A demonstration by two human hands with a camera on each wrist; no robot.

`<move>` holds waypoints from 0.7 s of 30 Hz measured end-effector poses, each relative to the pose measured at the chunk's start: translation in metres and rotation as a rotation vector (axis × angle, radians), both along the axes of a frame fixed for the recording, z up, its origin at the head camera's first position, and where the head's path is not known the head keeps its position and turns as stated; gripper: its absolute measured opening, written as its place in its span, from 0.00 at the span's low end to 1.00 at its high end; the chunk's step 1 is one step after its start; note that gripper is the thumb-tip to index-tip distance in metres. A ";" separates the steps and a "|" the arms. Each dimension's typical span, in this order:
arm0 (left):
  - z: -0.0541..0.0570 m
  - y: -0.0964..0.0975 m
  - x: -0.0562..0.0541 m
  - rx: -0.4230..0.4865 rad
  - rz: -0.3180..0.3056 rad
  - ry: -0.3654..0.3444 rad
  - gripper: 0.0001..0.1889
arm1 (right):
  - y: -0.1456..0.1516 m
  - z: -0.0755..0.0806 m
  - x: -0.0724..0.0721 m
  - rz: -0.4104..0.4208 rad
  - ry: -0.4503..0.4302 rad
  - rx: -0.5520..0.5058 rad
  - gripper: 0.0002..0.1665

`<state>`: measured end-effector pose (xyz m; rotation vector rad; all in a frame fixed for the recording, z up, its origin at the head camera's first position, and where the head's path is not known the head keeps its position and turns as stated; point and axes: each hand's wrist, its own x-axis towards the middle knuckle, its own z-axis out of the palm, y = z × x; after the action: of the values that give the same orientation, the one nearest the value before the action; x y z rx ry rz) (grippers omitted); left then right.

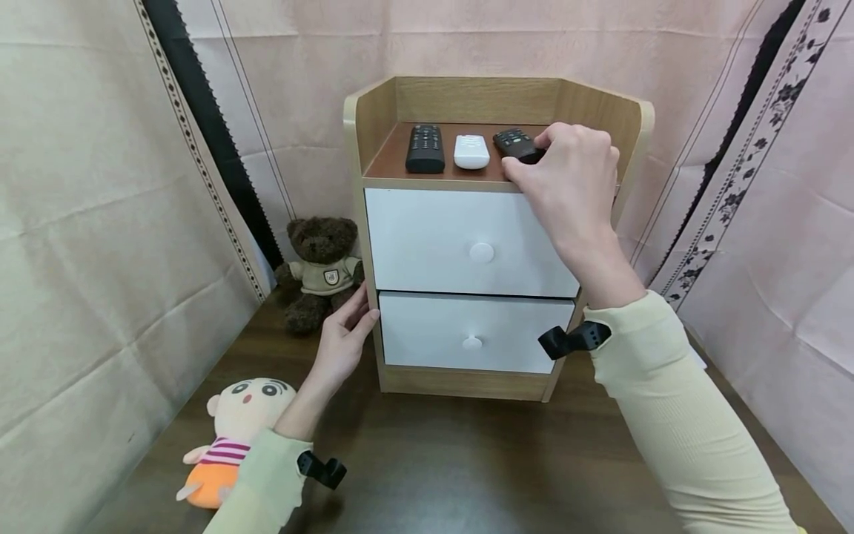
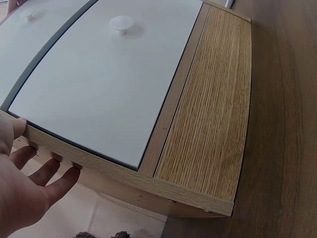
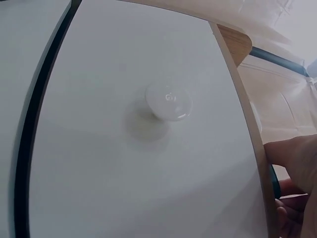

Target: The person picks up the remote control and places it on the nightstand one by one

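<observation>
A small wooden cabinet (image 1: 463, 380) with two white drawers stands on the table. On its brown top shelf, my right hand (image 1: 577, 182) grips the near end of a black remote control (image 1: 515, 142), which lies at a slant. Only a dark sliver of that remote (image 3: 275, 182) shows in the right wrist view, beside the thumb. To its left are a white remote (image 1: 471, 151) and another black remote (image 1: 425, 150). Lower down, my left hand (image 1: 342, 343) touches the cabinet's left side, its thumb at the front edge and its fingertips (image 2: 67, 179) against the side panel.
A brown teddy bear (image 1: 323, 256) sits by the cabinet's left side. Nearer, a plush doll (image 1: 250, 411) in orange shorts lies beside the left forearm. Both drawers, with round knobs (image 1: 482, 253), are closed. Pale curtains (image 1: 100, 222) surround the brown table (image 1: 454, 475).
</observation>
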<state>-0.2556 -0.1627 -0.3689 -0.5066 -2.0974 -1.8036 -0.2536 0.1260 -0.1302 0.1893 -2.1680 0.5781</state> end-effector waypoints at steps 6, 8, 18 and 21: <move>-0.001 0.000 -0.001 -0.002 -0.004 0.005 0.30 | -0.003 0.005 0.002 -0.069 -0.087 0.041 0.24; -0.001 0.000 -0.001 -0.002 -0.004 0.007 0.30 | -0.004 0.005 0.001 -0.080 -0.105 0.049 0.25; 0.000 0.000 -0.001 0.004 -0.002 -0.004 0.30 | -0.005 0.004 0.000 -0.077 -0.131 0.047 0.31; 0.000 0.000 -0.001 0.009 -0.002 -0.005 0.30 | -0.005 0.004 0.001 -0.063 -0.133 0.042 0.32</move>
<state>-0.2566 -0.1622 -0.3694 -0.5023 -2.0918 -1.8158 -0.2529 0.1215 -0.1264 0.1072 -2.3072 0.5229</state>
